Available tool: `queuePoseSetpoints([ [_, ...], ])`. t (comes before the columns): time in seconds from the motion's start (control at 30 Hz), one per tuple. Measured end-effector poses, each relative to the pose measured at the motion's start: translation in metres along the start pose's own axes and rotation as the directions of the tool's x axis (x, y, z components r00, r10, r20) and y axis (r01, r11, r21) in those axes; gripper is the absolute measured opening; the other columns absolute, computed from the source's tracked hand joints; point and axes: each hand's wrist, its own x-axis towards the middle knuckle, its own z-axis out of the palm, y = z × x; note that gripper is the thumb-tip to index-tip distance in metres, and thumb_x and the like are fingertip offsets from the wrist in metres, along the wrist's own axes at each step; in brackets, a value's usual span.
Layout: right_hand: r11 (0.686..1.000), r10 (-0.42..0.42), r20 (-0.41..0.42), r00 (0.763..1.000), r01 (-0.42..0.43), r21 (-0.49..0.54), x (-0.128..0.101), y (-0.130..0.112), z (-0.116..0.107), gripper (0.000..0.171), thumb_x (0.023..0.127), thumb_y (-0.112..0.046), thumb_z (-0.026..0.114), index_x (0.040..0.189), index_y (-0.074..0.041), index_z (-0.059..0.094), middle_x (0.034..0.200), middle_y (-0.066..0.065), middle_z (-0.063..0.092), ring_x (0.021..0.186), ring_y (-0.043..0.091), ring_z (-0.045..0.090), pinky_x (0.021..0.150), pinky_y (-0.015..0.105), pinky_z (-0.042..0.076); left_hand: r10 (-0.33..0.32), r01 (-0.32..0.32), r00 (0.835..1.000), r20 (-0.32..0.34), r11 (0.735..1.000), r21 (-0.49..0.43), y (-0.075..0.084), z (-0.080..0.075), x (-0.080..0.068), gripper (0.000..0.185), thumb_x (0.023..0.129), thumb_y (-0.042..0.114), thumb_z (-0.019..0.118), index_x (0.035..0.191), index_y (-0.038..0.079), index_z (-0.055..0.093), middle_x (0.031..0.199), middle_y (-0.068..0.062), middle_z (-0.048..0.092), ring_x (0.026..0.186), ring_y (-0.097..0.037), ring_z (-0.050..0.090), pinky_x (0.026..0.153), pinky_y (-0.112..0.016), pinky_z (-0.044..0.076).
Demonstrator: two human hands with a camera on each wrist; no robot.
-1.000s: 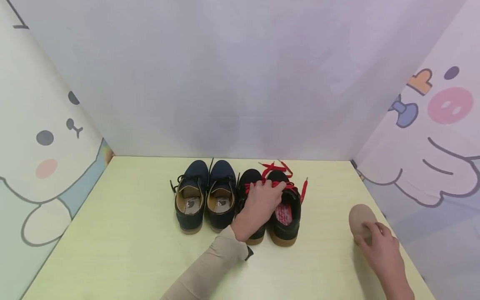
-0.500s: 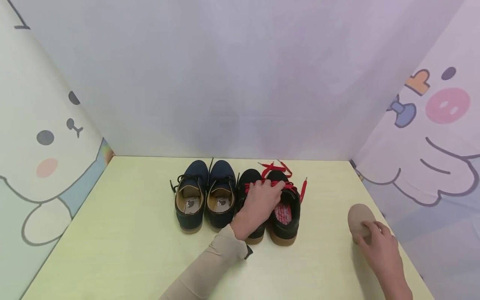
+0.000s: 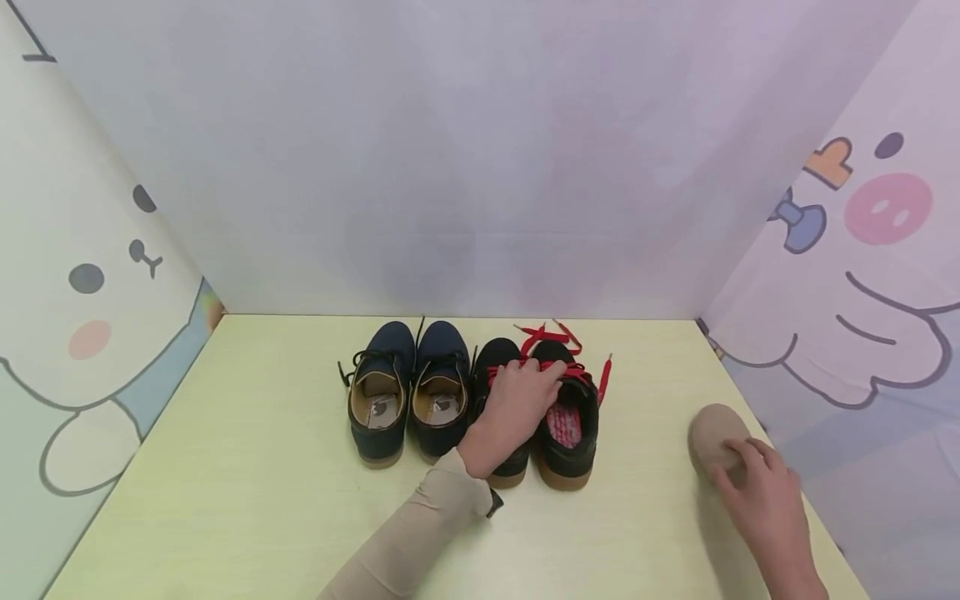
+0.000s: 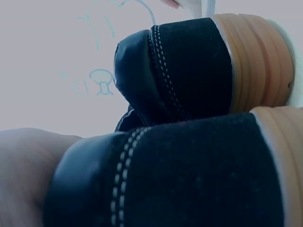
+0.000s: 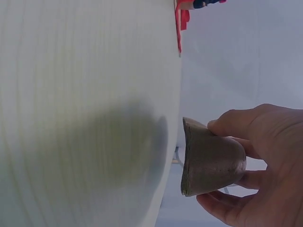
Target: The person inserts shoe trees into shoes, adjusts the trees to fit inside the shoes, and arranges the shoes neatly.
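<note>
A pale yellow table [image 3: 225, 517], its surface faintly streaked with grain, carries four lace-up shoes lined up near its far edge, toes facing away from the camera. At left stand a navy shoe [image 3: 380, 437] and its navy mate [image 3: 437, 433], with tan linings and dark laces; just beside them sit two black shoes [image 3: 567, 464] on tan soles, red laces [image 3: 542, 335] trailing loose past the toes and off to the right. A soft shadow [image 3: 711, 521] falls across the right side.
</note>
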Motion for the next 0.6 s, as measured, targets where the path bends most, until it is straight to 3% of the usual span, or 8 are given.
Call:
queuePoseSetpoints([
  [0.27, 0.998, -0.045, -0.078, 0.996, 0.048, 0.040, -0.004, -0.016, -0.006, 0.041, 0.092, -0.013, 0.073, 0.129, 0.002, 0.062, 0.138, 0.037, 0.052, 0.117, 0.065, 0.044, 0.096, 0.069, 0.036, -0.009, 0.009, 1.000, 0.010, 1.000, 0.007, 0.000, 0.000, 0.001, 0.016, 0.107, 0.038, 0.058, 0.119, 0.027, 0.059, 0.108, -0.005, 0.078, 0.084, -0.027, 0.070, 0.084, -0.045, 0.064],
  [0.6, 0.994, -0.069, -0.144, 0.987, 0.080, 0.075, -0.009, -0.043, -0.015, 0.038, 0.092, -0.014, 0.072, 0.128, -0.002, 0.066, 0.135, 0.030, 0.058, 0.113, 0.063, 0.048, 0.091, 0.068, 0.040, -0.004, 0.004, 1.000, -0.003, 1.000, 0.010, 0.000, 0.001, 0.000, 0.016, 0.108, 0.038, 0.057, 0.119, 0.027, 0.059, 0.107, -0.005, 0.078, 0.081, -0.027, 0.069, 0.080, -0.043, 0.064],
])
